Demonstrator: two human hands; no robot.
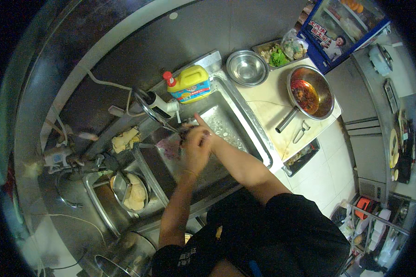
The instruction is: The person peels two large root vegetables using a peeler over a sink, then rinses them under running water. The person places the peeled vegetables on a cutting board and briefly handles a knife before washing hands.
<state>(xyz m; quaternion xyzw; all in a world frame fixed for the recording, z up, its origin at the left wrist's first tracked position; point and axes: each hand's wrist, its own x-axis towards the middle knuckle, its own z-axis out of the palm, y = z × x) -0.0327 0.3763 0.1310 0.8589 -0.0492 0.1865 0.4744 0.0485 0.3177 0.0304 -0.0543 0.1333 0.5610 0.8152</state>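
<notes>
My two hands meet over the sink basin [238,121], close below the faucet [145,104]. My left hand [196,150] is curled and closed against the right one. My right hand [204,128] lies partly behind it with one finger or thumb pointing up; its other fingers are hidden. Something dark shows between the hands, too small and blurred to name. Droplets or suds spot the metal basin floor, and a reddish patch lies left of my hands. A yellow jug [189,83] with a red cap stands on the sink's back ledge.
Right of the sink, a white board [263,104] bears a pan [326,94] of dark red sauce, a peeler [302,132], steel bowls [247,68] and a tray of greens [278,56]. A smaller left basin holds a bowl of pale pieces [135,194]. Yellow cloths [125,140] lie behind.
</notes>
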